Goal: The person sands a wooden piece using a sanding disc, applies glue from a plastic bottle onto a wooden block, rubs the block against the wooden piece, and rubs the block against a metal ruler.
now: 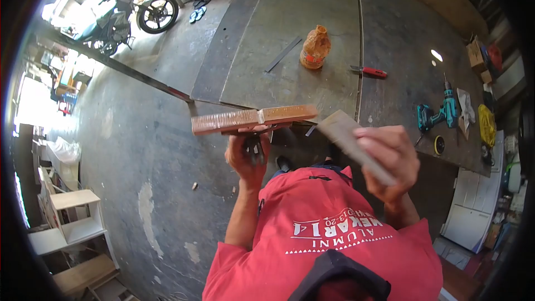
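My left hand [248, 153] is closed under a long reddish-brown wooden piece [228, 121] and holds it up in front of the table edge. The piece looks like two blocks end to end, with a pale seam between them and a shiny, ridged left part. Something dark shows below it by my fingers; I cannot make out what. My right hand [393, 156] grips a flat grey-brown slab [348, 136], slightly blurred and tilted down to the right. The slab's upper end is close to the wooden piece's right end, with a small gap visible.
On the table [301, 89] stand a stained orange-brown bottle [315, 49], a thin metal strip [283, 54], a red cutter knife [372, 72], a teal cordless drill [443, 112] and a yellow-black disc [439, 145]. A motorcycle [120, 19] and wooden shelving [77, 212] are at left.
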A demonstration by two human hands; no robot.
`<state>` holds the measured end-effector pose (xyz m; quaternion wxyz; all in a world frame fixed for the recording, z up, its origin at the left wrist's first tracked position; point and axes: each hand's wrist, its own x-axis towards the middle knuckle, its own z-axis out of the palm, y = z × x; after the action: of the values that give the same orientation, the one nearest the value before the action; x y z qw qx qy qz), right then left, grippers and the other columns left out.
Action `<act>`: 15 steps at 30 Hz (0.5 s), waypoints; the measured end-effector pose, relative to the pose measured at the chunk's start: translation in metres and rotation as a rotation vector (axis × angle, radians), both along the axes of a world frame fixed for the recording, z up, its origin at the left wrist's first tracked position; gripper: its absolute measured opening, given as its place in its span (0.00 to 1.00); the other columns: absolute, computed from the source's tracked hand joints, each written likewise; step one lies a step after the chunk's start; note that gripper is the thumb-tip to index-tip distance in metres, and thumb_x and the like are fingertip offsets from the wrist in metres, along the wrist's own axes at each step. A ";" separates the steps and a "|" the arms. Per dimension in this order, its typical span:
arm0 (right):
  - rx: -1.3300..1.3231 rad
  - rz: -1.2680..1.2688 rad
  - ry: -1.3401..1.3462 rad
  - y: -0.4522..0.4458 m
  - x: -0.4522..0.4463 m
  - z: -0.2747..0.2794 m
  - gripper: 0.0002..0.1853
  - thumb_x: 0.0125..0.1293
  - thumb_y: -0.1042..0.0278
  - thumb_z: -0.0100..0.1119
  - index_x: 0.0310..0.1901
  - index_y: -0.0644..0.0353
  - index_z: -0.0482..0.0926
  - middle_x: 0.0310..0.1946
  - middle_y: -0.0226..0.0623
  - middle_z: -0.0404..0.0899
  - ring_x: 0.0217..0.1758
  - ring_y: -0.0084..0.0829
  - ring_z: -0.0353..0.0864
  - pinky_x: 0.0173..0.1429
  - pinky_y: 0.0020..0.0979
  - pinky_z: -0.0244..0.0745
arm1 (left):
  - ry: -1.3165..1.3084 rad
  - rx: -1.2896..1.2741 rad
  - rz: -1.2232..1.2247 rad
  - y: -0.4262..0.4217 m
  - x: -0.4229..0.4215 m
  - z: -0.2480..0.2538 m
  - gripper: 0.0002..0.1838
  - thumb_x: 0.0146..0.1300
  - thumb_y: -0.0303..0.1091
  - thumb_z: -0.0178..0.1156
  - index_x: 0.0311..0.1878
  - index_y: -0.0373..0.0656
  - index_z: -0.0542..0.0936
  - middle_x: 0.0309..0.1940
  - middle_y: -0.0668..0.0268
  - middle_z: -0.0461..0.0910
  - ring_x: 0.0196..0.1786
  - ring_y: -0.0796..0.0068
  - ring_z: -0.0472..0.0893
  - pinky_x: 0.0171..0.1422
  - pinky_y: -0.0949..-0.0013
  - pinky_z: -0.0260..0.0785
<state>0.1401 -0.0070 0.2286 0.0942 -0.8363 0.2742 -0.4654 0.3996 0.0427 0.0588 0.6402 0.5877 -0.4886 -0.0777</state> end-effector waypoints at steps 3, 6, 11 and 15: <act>-0.083 0.008 0.187 0.011 0.012 -0.003 0.23 0.53 0.65 0.70 0.54 0.56 0.88 0.52 0.34 0.88 0.44 0.33 0.82 0.45 0.33 0.76 | -0.164 -0.061 0.195 0.000 -0.012 0.002 0.17 0.54 0.26 0.78 0.46 0.39 0.84 0.34 0.60 0.89 0.34 0.68 0.88 0.40 0.68 0.78; -0.132 -0.038 0.271 0.014 0.024 -0.017 0.22 0.54 0.66 0.68 0.54 0.56 0.88 0.55 0.30 0.87 0.46 0.31 0.82 0.46 0.32 0.74 | -0.305 -0.100 0.231 0.002 -0.012 0.001 0.15 0.60 0.20 0.69 0.51 0.37 0.85 0.32 0.65 0.88 0.33 0.78 0.85 0.41 0.74 0.75; -0.125 -0.062 0.264 0.016 0.037 -0.045 0.23 0.54 0.67 0.69 0.55 0.56 0.88 0.54 0.30 0.87 0.47 0.31 0.82 0.45 0.32 0.73 | -0.305 -0.085 0.216 0.008 -0.013 -0.004 0.14 0.58 0.20 0.70 0.49 0.37 0.86 0.30 0.66 0.86 0.29 0.79 0.82 0.36 0.75 0.72; -0.128 -0.038 0.238 0.019 0.027 -0.043 0.23 0.54 0.68 0.68 0.55 0.57 0.88 0.54 0.30 0.87 0.48 0.31 0.81 0.44 0.33 0.74 | -0.309 -0.104 0.276 0.006 -0.012 -0.002 0.12 0.57 0.20 0.70 0.45 0.38 0.86 0.29 0.66 0.86 0.28 0.79 0.82 0.36 0.75 0.71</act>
<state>0.1669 0.0120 0.1853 -0.0014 -0.8846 0.2687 -0.3811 0.3876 0.0482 0.0564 0.5916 0.6203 -0.4991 0.1268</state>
